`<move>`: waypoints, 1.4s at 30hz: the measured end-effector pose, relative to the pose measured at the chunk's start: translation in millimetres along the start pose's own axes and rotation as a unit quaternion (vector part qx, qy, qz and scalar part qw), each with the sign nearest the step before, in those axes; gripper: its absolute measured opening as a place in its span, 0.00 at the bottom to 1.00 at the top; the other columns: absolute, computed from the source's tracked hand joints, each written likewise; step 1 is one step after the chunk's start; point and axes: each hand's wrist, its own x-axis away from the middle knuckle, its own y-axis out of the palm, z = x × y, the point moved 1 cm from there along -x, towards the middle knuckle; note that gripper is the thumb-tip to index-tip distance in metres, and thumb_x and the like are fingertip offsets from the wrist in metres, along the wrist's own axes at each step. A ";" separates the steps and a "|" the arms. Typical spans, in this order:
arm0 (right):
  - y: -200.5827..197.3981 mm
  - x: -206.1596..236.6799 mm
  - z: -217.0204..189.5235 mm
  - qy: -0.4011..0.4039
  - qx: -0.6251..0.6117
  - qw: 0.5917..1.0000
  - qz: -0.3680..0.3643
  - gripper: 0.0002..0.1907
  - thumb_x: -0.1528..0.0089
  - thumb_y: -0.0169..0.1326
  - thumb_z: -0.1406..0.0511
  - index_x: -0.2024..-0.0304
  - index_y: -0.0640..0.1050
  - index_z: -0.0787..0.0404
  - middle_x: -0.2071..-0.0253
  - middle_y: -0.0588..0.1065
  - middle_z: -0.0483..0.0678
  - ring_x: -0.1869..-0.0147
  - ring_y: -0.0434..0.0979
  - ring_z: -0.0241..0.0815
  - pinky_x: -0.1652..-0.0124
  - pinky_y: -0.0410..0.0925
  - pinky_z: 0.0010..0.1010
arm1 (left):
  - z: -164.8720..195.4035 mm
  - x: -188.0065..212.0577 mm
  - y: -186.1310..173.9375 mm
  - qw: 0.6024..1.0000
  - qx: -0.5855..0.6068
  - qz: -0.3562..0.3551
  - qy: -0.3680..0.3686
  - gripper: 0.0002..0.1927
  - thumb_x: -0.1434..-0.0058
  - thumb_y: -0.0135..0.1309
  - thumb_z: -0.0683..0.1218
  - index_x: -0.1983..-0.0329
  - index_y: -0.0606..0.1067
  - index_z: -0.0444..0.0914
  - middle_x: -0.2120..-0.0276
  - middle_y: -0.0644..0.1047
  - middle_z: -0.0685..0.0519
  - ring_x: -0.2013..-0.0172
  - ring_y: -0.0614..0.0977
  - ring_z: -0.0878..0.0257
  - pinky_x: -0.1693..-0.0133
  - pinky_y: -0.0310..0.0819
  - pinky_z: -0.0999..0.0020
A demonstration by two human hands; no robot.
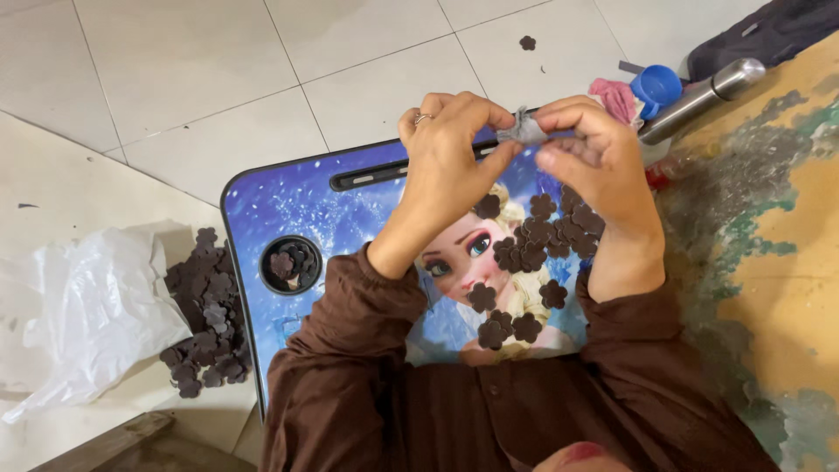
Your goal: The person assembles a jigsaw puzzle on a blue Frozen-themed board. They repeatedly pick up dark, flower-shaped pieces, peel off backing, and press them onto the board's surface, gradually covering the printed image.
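Brown sleeves nearest; above them a small blue table (288, 205) with a cartoon print, dark flower-shaped cutouts (542, 236) scattered on it, some in its round cup hole (291, 263); left hand (450, 153) and right hand (594, 157) raised together, each grip pinched shut on a small grey folded piece (524, 129); left, a cutout pile (205, 306) beside a white plastic bag (87, 315); farther, a blue cap (655, 87) and steel flask (703, 98) on the floor.
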 end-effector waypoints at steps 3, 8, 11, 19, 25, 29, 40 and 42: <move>4.7 7.0 -2.0 -0.024 -0.017 0.999 0.012 0.15 0.37 0.59 0.79 0.48 0.74 0.69 0.47 0.73 0.46 0.43 0.75 0.33 0.43 0.70 0.24 | 8.6 4.4 -6.9 0.999 0.019 -0.003 0.028 0.12 0.50 0.70 0.45 0.63 0.80 0.45 0.62 0.79 0.58 0.56 0.77 0.56 0.50 0.61 0.54; 4.9 15.5 11.0 -0.023 -0.077 0.996 0.047 0.08 0.33 0.59 0.78 0.53 0.75 0.69 0.53 0.75 0.49 0.50 0.77 0.33 0.46 0.72 0.24 | 4.2 6.8 -10.9 0.964 0.248 -0.092 -0.033 0.15 0.43 0.69 0.41 0.54 0.78 0.39 0.58 0.77 0.55 0.61 0.76 0.66 0.58 0.74 0.71; 4.4 19.2 14.7 -0.058 -0.087 0.992 0.077 0.09 0.32 0.60 0.79 0.53 0.74 0.69 0.53 0.75 0.49 0.50 0.77 0.33 0.47 0.72 0.22 | -2.0 7.4 -9.4 0.922 0.343 -0.135 -0.116 0.21 0.42 0.68 0.43 0.48 0.75 0.35 0.58 0.77 0.56 0.67 0.76 0.72 0.64 0.74 0.77; 19.3 18.9 1.6 -0.179 0.173 0.964 0.090 0.09 0.35 0.66 0.77 0.58 0.77 0.68 0.51 0.76 0.51 0.54 0.78 0.37 0.54 0.73 0.25 | -17.7 14.9 11.6 0.820 0.515 -0.168 -0.186 0.19 0.34 0.62 0.41 0.42 0.73 0.30 0.55 0.81 0.51 0.57 0.83 0.70 0.56 0.79 0.76; 25.8 19.0 -14.5 -0.193 0.303 0.931 0.069 0.10 0.38 0.71 0.73 0.59 0.81 0.64 0.51 0.74 0.50 0.51 0.78 0.42 0.53 0.71 0.28 | -25.8 15.4 15.4 0.788 0.574 -0.132 -0.178 0.15 0.32 0.59 0.36 0.43 0.74 0.29 0.53 0.82 0.49 0.54 0.84 0.68 0.49 0.80 0.72; 24.6 15.7 -16.4 -0.193 0.298 0.933 0.064 0.09 0.37 0.70 0.73 0.59 0.81 0.64 0.50 0.75 0.50 0.50 0.77 0.42 0.52 0.71 0.29 | -21.5 14.4 11.1 0.854 0.481 -0.113 -0.162 0.10 0.33 0.58 0.35 0.49 0.77 0.29 0.60 0.83 0.51 0.62 0.82 0.71 0.58 0.78 0.76; 28.8 17.9 11.1 -0.112 0.079 0.989 0.061 0.06 0.30 0.59 0.79 0.53 0.74 0.72 0.45 0.72 0.55 0.48 0.78 0.36 0.47 0.75 0.25 | -2.6 6.7 -22.5 0.944 0.282 -0.162 -0.052 0.11 0.39 0.60 0.39 0.53 0.80 0.32 0.63 0.81 0.53 0.65 0.80 0.70 0.61 0.77 0.74; 27.8 19.3 16.5 -0.132 0.092 0.985 0.065 0.07 0.30 0.60 0.79 0.54 0.74 0.72 0.48 0.72 0.55 0.48 0.77 0.37 0.46 0.74 0.25 | -2.1 5.0 -26.6 0.955 0.247 -0.159 0.027 0.15 0.42 0.68 0.42 0.54 0.79 0.32 0.61 0.78 0.51 0.62 0.80 0.67 0.59 0.77 0.72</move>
